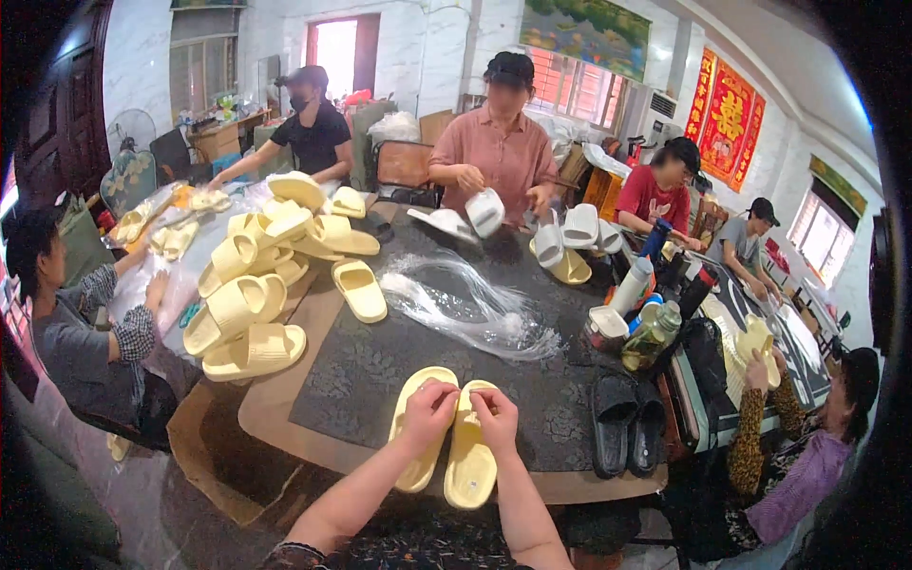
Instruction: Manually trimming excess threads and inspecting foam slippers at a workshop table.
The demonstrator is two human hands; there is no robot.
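Note:
A pair of pale yellow slippers (469,470) lies side by side at the table's near edge, toes pointing away from me. My left hand (430,408) rests over the strap of the left slipper, its fingers pinched together. Over the right slipper's strap, my right hand (495,418) is pinched as well, close beside the left. Whatever the fingertips hold is too small to make out. Beyond them lies a loose bundle of clear plastic strands (465,309). One single yellow slipper (359,291) sits to its left.
Yellow slippers (252,304) are heaped at the left. Black slippers (627,418) stand at the right edge, near bottles and a jar (652,342). An open cardboard box (223,456) is below left. Across the table, a person in pink (499,152) handles white slippers (485,214); others work around.

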